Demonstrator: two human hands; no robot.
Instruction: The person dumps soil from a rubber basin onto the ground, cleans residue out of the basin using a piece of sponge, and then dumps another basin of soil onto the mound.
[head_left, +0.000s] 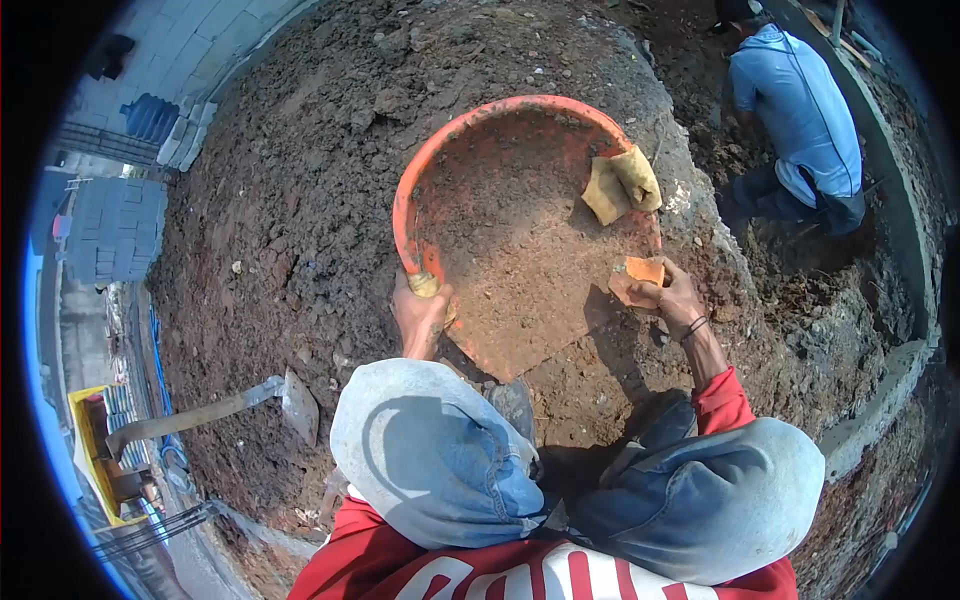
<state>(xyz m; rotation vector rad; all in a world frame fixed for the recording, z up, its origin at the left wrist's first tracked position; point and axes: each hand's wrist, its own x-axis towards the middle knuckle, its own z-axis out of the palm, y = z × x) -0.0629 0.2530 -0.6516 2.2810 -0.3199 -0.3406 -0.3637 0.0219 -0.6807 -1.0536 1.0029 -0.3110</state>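
A large orange plastic basin [418, 178] with a broken-off near side lies tilted on the soil before my knees, its inside coated with dirt. My left hand [418, 312] is closed around the basin's left edge, against a small yellowish pad [424, 285]. In my right hand [680, 300] is an orange fragment [634, 280], pinched between thumb and fingers beside the basin's right edge. Whether this fragment is still joined to the basin, I cannot tell. A folded tan piece of foam or cloth [622, 186] sits over the right rim.
A hoe [240, 400] rests on the soil at left, near a yellow-framed box [95, 455]. Grey blocks [118, 230] are stacked farther left. A co-worker in a light blue top [800, 105] crouches in a trench at upper right, beside a concrete edge [875, 400].
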